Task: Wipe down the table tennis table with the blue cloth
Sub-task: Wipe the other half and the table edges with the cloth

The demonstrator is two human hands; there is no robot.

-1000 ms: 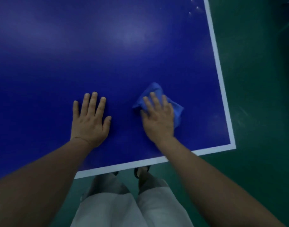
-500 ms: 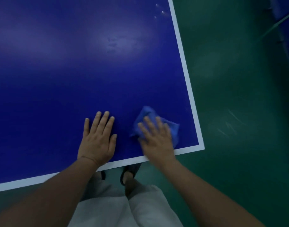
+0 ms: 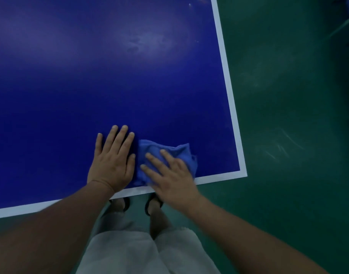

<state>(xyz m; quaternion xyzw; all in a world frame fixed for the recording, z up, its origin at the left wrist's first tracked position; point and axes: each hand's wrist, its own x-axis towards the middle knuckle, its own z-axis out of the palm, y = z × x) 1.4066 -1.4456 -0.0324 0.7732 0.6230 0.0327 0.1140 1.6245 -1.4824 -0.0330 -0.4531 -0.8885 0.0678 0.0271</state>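
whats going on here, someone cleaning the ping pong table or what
Yes. A person stands at the near right corner of a blue table tennis table and wipes it. The right hand presses flat on a crumpled blue cloth just inside the white edge line. The left hand lies flat and bare on the tabletop right beside the cloth, apparently bracing. A dull smudge shows farther up the surface. The floor around is green.

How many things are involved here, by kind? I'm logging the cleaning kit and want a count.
Blue cloth: 1
Table tennis table: 1
Hands on the table, left hand and right hand: 2
Total: 4
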